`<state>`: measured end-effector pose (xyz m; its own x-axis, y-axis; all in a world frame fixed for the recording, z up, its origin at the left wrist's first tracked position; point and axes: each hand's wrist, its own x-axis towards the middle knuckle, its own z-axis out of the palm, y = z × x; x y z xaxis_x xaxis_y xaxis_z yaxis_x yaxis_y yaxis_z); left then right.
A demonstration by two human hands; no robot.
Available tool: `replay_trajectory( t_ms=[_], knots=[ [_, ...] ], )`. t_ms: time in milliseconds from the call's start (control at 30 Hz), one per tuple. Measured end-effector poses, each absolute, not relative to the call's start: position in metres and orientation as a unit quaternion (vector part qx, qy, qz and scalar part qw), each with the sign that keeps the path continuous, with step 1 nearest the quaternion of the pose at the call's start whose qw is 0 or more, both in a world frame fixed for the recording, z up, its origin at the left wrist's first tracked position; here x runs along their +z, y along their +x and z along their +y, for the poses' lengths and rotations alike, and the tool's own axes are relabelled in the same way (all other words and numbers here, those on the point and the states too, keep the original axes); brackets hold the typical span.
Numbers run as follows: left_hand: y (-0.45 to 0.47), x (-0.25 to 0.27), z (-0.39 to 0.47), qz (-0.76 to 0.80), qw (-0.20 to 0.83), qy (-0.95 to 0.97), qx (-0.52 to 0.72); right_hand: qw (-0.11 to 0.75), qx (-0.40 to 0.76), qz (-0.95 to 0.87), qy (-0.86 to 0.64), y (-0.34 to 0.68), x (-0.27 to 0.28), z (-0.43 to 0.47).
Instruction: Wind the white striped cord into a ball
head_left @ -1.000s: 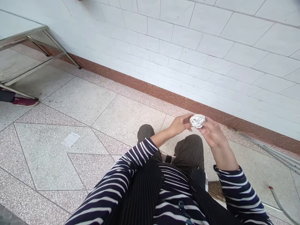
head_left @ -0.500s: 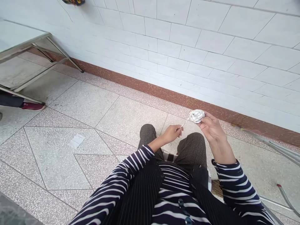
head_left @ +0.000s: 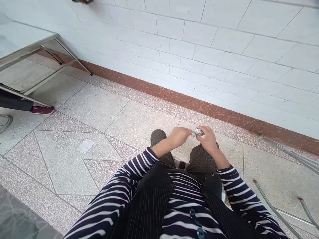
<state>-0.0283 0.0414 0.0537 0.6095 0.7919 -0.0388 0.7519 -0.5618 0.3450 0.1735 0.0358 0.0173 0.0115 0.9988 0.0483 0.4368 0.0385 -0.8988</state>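
Room: speckled tile floor [head_left: 94, 109] meeting a white tiled wall [head_left: 224, 49] with a reddish skirting strip.
Landmark: the person's knees [head_left: 158, 136], seen from the head view.
Bundle: small white wound bundle [head_left: 197, 132], just above the knees, between both hands.
Left hand [head_left: 179, 136]: curled, fingertips touching the bundle.
Right hand [head_left: 208, 139]: closed over the bundle, gripping it.
Far left of knees: metal table [head_left: 27, 49], another person's red shoe [head_left: 42, 110].

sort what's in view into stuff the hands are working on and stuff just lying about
In hand:
- small white-and-grey wound ball of cord
- left hand
- right hand

Lying about:
- white paper scrap on the speckled floor
- metal-legged table
- another person's dark red shoe
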Motion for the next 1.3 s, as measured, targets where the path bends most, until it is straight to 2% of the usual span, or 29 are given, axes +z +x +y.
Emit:
replay_trajectory(
  t_ms=[100,200,400,567,700,800,900,1000,1100,1200,1300],
  knots=[
    [-0.031,0.052,0.056,0.422,0.145,0.892,0.072,0.38,0.419,-0.589,-0.578,0.172,0.017,0.024],
    [-0.03,0.042,0.066,0.423,0.172,0.885,0.093,0.38,0.486,-0.551,-0.562,0.17,0.022,0.013],
    [-0.022,0.007,0.056,0.433,0.386,0.792,0.189,0.444,0.56,-0.451,-0.535,0.163,0.03,0.0],
    [-0.017,-0.012,0.034,0.449,0.485,0.73,0.176,0.526,0.509,-0.378,-0.566,0.171,0.025,0.015],
    [-0.016,-0.005,0.027,0.402,0.533,0.729,0.15,0.548,0.419,-0.376,-0.619,0.178,0.021,0.031],
    [-0.014,0.009,0.03,0.368,0.502,0.775,0.109,0.523,0.356,-0.423,-0.649,0.179,0.019,0.038],
    [-0.015,0.025,0.039,0.367,0.413,0.829,0.085,0.465,0.35,-0.482,-0.655,0.178,0.014,0.038],
    [-0.021,0.034,0.052,0.375,0.296,0.874,0.087,0.397,0.409,-0.513,-0.643,0.176,0.006,0.029],
    [-0.028,0.032,0.064,0.351,0.221,0.905,0.097,0.345,0.501,-0.515,-0.604,0.174,0.0,0.014],
    [-0.032,0.023,0.069,0.347,0.211,0.906,0.115,0.351,0.569,-0.488,-0.562,0.174,0.001,0.0],
    [-0.031,0.011,0.067,0.362,0.245,0.89,0.133,0.375,0.605,-0.455,-0.535,0.173,0.011,-0.01]
  ],
)
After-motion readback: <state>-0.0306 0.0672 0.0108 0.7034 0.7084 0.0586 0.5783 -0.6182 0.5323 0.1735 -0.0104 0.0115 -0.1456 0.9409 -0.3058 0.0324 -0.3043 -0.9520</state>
